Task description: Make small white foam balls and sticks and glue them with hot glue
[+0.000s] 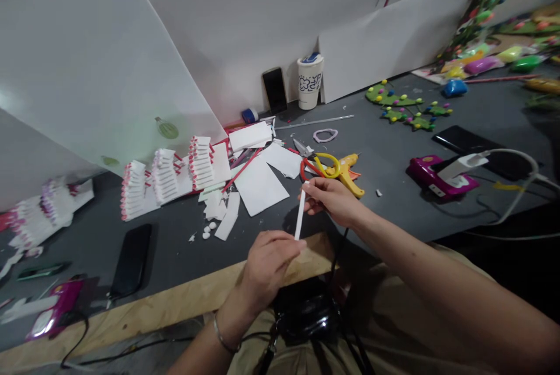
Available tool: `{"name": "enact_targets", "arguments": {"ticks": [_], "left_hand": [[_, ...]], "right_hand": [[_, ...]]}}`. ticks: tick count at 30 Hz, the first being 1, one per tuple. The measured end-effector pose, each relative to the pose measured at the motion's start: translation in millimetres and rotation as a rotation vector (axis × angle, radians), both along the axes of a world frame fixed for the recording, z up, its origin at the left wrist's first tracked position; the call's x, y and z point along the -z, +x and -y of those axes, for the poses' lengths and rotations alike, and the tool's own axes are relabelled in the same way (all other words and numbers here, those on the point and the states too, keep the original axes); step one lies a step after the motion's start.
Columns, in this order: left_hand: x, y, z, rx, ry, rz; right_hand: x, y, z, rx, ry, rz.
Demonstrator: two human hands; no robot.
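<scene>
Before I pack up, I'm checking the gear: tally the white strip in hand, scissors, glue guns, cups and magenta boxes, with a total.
White strip, between left hand and right hand: 1
Scissors: 1
Glue gun: 1
Cup: 1
Magenta boxes: 2
Total: 6

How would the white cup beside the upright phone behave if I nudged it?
The white cup may tip fairly easily, since it stands tall and narrows toward its base. It could knock the phone, which is propped close beside it. Its weight is uncertain: the walls hide any contents.
</scene>
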State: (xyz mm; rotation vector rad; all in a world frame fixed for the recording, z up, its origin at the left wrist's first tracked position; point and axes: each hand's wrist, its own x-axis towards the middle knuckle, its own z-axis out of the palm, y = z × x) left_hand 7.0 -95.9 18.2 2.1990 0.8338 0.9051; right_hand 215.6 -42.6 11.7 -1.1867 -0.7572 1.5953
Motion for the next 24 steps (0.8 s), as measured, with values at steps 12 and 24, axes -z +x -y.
{"name": "enact_targets", "arguments": {"ticks": [12, 24], "left_hand": [[4.0, 11.8, -3.2, -0.331, -0.683, 0.219], [7.3, 6.7, 4.7, -0.056, 0.025, 0.052]], "right_hand": [[-9.6, -2.3, 6.6, 0.016, 0.255, 0.122], [-12.9, -0.7, 6.0, 0.024, 0.169, 0.059]]}}
